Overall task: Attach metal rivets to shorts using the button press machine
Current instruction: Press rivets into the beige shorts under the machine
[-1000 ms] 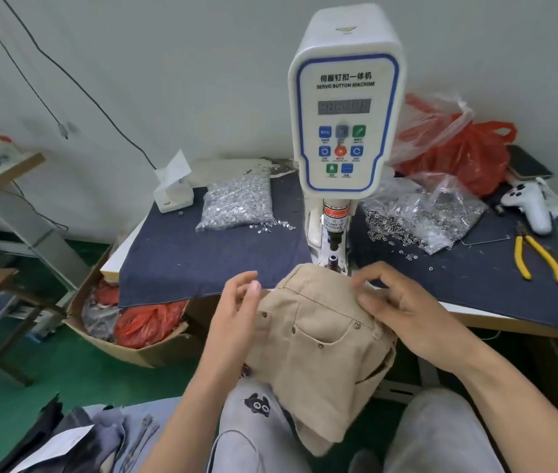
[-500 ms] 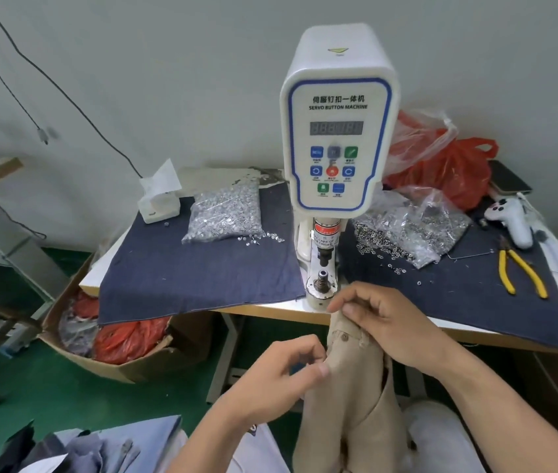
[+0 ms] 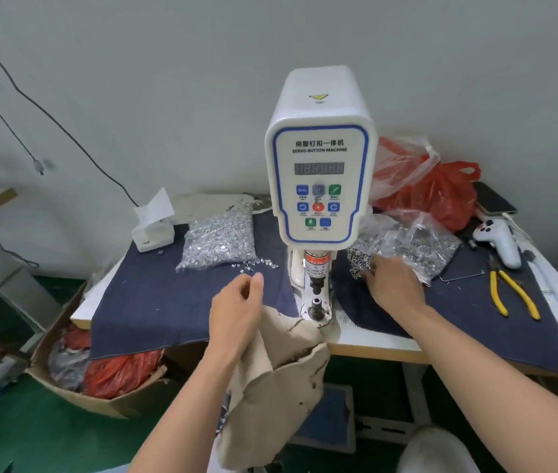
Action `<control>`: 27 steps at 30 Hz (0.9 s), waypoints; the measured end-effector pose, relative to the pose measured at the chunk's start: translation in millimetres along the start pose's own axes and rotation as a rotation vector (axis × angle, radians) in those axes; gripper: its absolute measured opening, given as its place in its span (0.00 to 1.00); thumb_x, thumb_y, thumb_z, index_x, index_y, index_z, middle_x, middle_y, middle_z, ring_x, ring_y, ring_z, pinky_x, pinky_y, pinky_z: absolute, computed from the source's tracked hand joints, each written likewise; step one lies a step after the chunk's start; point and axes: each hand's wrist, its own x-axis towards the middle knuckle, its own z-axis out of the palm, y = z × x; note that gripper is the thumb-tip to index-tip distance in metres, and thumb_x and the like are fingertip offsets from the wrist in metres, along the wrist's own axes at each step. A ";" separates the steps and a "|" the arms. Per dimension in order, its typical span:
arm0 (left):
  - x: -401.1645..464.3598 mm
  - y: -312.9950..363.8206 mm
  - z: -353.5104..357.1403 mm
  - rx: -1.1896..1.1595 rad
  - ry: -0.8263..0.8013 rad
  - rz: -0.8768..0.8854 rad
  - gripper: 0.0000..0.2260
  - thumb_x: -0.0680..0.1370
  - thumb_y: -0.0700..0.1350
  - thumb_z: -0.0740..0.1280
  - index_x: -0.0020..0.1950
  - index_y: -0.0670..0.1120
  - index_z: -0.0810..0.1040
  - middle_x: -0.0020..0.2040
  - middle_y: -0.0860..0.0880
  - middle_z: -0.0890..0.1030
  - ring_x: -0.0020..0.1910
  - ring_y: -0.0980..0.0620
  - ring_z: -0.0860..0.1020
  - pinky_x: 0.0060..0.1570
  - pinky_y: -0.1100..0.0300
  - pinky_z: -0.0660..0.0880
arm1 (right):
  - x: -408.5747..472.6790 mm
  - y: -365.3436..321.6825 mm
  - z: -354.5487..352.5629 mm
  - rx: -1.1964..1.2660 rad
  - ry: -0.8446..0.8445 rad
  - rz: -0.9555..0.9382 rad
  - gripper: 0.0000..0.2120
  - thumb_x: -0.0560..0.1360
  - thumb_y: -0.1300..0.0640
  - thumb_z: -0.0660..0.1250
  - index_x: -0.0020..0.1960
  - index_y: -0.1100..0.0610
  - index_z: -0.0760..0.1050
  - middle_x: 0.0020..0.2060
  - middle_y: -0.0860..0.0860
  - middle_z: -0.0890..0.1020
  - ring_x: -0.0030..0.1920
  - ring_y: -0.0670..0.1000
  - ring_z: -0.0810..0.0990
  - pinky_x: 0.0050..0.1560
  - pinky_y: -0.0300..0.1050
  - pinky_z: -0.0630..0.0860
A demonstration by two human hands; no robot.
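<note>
Right hand (image 3: pixel 394 289) perhaps touching rivets (image 3: pixel 359 262)

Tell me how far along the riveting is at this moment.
Done: the tan shorts are draped at the table edge beside the button machine's lower die. In hand: the left hand reaches toward loose rivets by the left bag; the right hand is on the ring parts. Left: load the die, position fabric, press. No pressed rivet is visible on the shorts.

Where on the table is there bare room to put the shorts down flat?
The widest free patch is the dark denim cloth left of the button press machine, in front of the bag of rivets. Right of the machine it is crowded: spilled eyelets, an open bag, yellow pliers.
</note>
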 end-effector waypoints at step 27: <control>77.8 -41.4 42.1 0.267 0.230 -0.186 0.08 0.86 0.48 0.63 0.56 0.53 0.82 0.54 0.47 0.85 0.48 0.43 0.78 0.46 0.51 0.71 | -15.5 -2.0 30.6 -0.113 0.192 0.047 0.10 0.80 0.50 0.63 0.53 0.56 0.76 0.49 0.52 0.79 0.52 0.56 0.77 0.50 0.51 0.73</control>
